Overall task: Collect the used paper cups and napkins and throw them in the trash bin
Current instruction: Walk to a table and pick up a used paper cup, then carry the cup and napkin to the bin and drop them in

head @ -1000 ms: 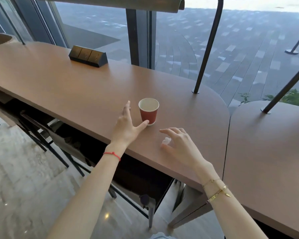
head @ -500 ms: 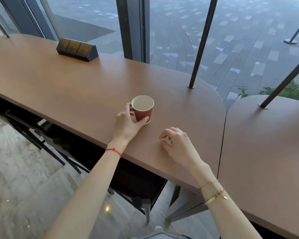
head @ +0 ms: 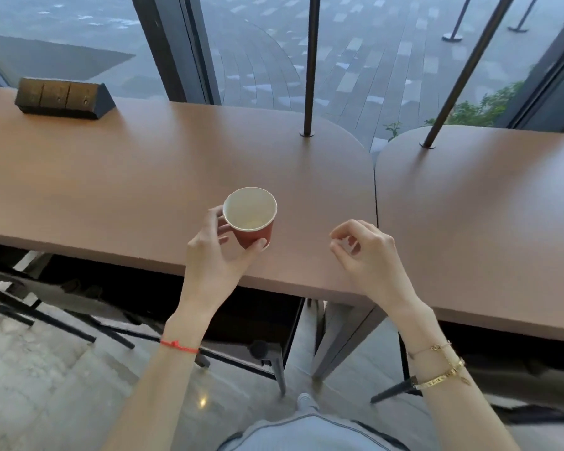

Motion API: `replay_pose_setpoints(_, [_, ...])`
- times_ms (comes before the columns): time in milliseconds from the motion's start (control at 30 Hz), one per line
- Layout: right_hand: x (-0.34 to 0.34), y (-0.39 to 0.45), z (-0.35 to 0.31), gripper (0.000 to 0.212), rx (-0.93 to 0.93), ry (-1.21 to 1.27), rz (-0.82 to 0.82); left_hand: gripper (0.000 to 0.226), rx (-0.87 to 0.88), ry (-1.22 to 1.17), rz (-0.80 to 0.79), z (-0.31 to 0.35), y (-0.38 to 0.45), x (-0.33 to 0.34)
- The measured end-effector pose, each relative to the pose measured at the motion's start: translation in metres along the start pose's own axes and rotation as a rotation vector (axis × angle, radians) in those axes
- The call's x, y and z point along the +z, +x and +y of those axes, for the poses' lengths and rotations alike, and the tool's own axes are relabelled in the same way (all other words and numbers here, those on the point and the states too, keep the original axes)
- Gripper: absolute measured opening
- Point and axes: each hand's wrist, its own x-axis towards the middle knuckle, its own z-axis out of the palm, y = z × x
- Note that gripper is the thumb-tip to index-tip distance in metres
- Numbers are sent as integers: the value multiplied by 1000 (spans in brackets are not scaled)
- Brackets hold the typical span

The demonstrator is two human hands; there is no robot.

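Status: collection stage; disposal not started.

The left hand (head: 215, 252) grips the red paper cup (head: 251, 218) at centre frame, thumb on the near wall and fingers curled round the left side. The cup is upright, with its open mouth toward the camera. Whether its base rests on the counter (head: 137, 177) or is raised just above it cannot be determined from this view. The cup interior appears pale and nearly empty.

The right hand (head: 365, 252), right of centre, has its fingers curled with fingertips drawn toward the thumb. A small pale patch shows between them; it is probably a crumpled napkin, but it is too small to confirm.

Completed, by judgement: one cup is secured and one napkin is possibly secured. Remaining: carry the items to the trash bin and release them. No trash bin is visible, so its location cannot be stated.

Count:
- Paper cups: one.
- Napkins: none confirmed; one possible in the right hand.
- Hands: two.
- Counter sections: two, meeting at a seam right of centre.
- Power socket block (head: 62, 97): one, upper left.
- Dark poles (head: 310, 66) passing through the counter: two.
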Motion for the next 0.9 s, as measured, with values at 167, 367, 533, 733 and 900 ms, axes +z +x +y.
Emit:
replay_pose_setpoints(167, [-21,-66,-10,5,139,-48,128,70,96,-47,-183,16,-44,-2])
replay_pose_setpoints(367, [-40,-163,-24,5,343,-111,292,68,200,-155,-429,32,-94,4])
replay_pose_setpoints(533, [-56,-243,-32,7,524,-166,414,64,284,-177,-617,45,-129,24])
replay_pose_setpoints(733, [-78,-339,-42,10,703,-253,573,68,433,-188,-844,74,-176,54])
replay_pose_setpoints(900, [-104,-425,-46,10,831,-343,708,66,541,-224,-980,116,-231,88])
